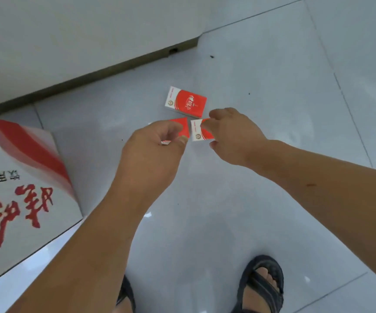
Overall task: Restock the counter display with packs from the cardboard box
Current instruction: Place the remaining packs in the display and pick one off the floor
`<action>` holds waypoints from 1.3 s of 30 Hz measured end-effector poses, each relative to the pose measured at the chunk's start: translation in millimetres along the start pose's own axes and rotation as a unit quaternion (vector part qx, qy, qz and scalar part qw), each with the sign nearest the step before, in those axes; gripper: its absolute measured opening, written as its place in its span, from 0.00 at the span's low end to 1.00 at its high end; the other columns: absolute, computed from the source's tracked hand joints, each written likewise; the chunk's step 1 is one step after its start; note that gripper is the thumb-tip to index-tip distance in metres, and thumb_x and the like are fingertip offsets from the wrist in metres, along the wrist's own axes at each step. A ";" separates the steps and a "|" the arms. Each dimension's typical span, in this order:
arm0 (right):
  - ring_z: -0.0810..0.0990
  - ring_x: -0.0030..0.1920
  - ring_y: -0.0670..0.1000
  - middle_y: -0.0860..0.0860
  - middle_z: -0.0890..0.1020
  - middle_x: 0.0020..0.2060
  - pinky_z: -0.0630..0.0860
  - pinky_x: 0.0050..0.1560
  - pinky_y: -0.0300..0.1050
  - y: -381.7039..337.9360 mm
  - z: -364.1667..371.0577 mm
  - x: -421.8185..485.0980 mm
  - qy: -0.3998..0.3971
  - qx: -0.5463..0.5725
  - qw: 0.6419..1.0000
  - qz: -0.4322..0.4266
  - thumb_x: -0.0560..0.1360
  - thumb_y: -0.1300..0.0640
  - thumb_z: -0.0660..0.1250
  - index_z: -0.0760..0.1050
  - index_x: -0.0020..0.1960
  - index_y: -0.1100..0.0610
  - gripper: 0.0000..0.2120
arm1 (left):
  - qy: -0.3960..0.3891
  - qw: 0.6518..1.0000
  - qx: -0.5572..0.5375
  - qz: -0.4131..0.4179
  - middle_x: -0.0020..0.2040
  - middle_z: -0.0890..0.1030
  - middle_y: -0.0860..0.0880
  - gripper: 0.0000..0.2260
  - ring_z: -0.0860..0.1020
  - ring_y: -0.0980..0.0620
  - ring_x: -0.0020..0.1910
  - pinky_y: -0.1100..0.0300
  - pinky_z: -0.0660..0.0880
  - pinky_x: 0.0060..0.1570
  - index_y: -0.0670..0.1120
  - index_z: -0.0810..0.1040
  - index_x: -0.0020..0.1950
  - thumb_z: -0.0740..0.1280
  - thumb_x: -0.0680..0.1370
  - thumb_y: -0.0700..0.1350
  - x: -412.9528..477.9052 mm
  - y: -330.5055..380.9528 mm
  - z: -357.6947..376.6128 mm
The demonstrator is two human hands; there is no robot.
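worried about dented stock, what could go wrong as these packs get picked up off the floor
The left hand grips the left pack and the right hand pinches the right pack by their edges; either might slip onto the tiled floor. The third pack lies loose beyond them and could be forgotten.

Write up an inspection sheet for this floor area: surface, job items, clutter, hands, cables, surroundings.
Surface: glossy pale tiled floor, grout lines visible.
Job's things: three red-and-white packs. The free pack lies flat on the tiles beyond the hands; the second pack and third pack sit side by side, each in a hand. The cardboard box with red print is at the left; its inside is out of view.
Clutter: small dark specks on the tiles.
Hands: left hand grips the second pack; right hand pinches the third pack. Cannot tell whether either pack is lifted.
Cables: nothing seen.
Surroundings: white cabinet base at top left; sandalled feet at the bottom.
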State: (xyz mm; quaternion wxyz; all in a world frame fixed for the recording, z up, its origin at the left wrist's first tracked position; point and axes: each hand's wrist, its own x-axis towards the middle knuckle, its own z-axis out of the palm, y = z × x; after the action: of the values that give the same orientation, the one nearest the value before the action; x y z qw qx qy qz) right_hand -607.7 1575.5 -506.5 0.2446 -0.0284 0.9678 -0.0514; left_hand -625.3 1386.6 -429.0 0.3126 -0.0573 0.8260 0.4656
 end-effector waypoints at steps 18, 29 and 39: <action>0.76 0.51 0.55 0.51 0.73 0.52 0.78 0.47 0.51 -60.1 -129.6 -109.4 0.075 0.208 0.970 0.096 0.72 0.50 0.68 0.57 0.74 0.43 0.33 | -0.054 0.997 0.026 -0.050 0.57 0.77 0.61 0.21 0.78 0.61 0.50 0.69 0.73 0.37 0.62 0.72 0.68 0.69 0.77 0.46 -90.5 64.9 -42.2; 0.76 0.45 0.41 0.44 0.76 0.48 0.68 0.37 0.30 -139.6 -433.2 -271.4 0.144 0.372 0.911 0.101 0.69 0.35 0.69 0.72 0.56 0.41 0.20 | -0.039 0.989 -0.132 0.044 0.46 0.84 0.55 0.23 0.84 0.51 0.44 0.48 0.81 0.46 0.64 0.71 0.59 0.71 0.75 0.39 -295.7 281.3 -173.5; 0.80 0.42 0.38 0.36 0.80 0.45 0.75 0.42 0.30 -218.7 -660.3 -392.2 0.220 0.395 0.891 -0.035 0.76 0.52 0.69 0.74 0.48 0.35 0.10 | 0.024 0.978 -0.125 0.166 0.42 0.85 0.52 0.04 0.81 0.57 0.38 0.63 0.75 0.38 0.55 0.83 0.47 0.72 0.75 0.45 -439.6 434.2 -376.4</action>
State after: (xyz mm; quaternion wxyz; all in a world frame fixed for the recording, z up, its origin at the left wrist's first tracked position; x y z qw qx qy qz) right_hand -571.1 1446.3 280.6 0.0142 0.0487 0.8953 -0.4425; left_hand -616.3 1240.4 279.5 0.2009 0.0308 0.7664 0.6093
